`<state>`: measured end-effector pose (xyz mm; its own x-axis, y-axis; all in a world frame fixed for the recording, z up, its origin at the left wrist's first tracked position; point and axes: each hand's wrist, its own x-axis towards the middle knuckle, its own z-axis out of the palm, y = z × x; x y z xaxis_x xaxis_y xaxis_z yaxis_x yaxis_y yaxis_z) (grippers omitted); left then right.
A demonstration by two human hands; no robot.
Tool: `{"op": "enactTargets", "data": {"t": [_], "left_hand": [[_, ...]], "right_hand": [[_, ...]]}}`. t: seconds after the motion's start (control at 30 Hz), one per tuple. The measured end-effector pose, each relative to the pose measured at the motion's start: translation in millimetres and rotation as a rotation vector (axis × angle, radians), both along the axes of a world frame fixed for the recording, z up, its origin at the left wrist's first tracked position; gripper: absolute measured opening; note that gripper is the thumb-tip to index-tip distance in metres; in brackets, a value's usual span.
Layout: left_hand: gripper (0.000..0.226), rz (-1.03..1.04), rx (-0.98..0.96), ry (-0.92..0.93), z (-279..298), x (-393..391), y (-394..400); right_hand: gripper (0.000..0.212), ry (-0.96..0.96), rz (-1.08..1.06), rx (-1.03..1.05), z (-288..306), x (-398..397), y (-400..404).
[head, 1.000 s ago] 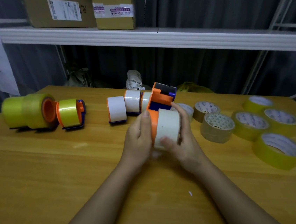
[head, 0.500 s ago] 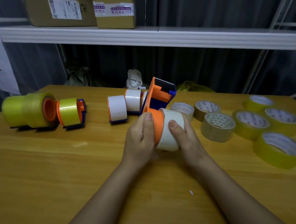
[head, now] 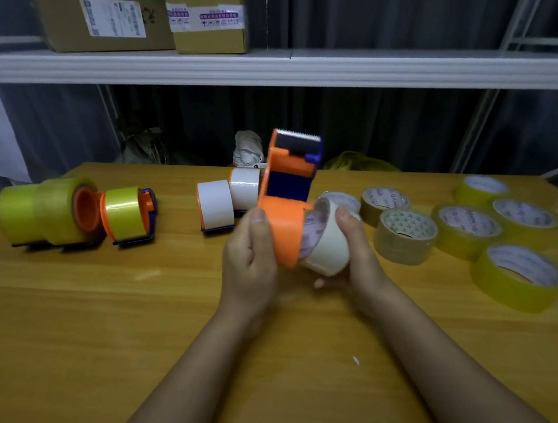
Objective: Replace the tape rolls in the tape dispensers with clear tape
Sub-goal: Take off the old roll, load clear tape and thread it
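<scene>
Right hand (head: 352, 238) grips the white roll (head: 327, 244), half off the orange dispenser (head: 285, 221) gripped by the left hand (head: 249, 252) above the desk (head: 111, 332). Step: removal. Next, likely a clear roll (head: 406, 236).

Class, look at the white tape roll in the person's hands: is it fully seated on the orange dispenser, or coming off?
Coming off. The white tape roll tilts away from the orange dispenser, exposing its core; the right hand grips it.
</scene>
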<state>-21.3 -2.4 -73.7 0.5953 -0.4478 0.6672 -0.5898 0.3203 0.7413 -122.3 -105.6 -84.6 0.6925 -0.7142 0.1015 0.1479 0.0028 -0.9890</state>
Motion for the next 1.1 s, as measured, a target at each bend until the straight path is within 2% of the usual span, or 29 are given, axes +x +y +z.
{"op": "enactTargets", "data": {"t": [0.07, 0.1, 0.2, 0.27, 0.33, 0.43, 0.57, 0.7, 0.83, 1.0, 1.1], "left_hand": [[0.04, 0.007, -0.03, 0.049, 3, 3, 1], [0.043, -0.005, -0.026, 0.076, 4, 4, 0], [0.043, -0.052, 0.005, 0.141, 4, 6, -3], [0.044, -0.052, 0.028, 0.126, 2, 7, -4], [0.048, -0.065, 0.027, 0.108, 0, 9, -6], [0.055, -0.094, 0.03, 0.12, -3, 9, -6], [0.048, -0.074, 0.052, 0.182, -6, 8, -9], [0.036, -0.063, 0.125, 0.178, 4, 10, -13], [0.036, -0.077, 0.164, 0.135, 24, 9, -21], [0.036, -0.091, 0.182, 0.133, 29, 5, -31], [0.037, -0.12, 0.191, 0.132, 27, 1, -35]], "right_hand": [[0.086, 0.06, -0.08, -0.046, -1, -4, -7], [0.081, 0.063, -0.117, -0.088, -2, -6, -10], [0.046, -0.006, -0.147, -0.17, 0, -8, -8], [0.057, -0.015, -0.156, -0.258, -1, -5, -7], [0.078, 0.066, -0.173, -0.401, -5, -6, -8], [0.091, 0.214, -0.145, -0.516, -7, -7, -10], [0.088, 0.254, -0.168, -0.594, -2, -8, -7], [0.081, 0.31, -0.293, -0.707, 7, -9, -9], [0.083, 0.517, -0.309, -0.91, 16, -16, -20], [0.081, 0.919, -0.211, -1.233, 14, -28, -35], [0.079, 1.019, -0.197, -1.338, 9, -30, -40]]}}
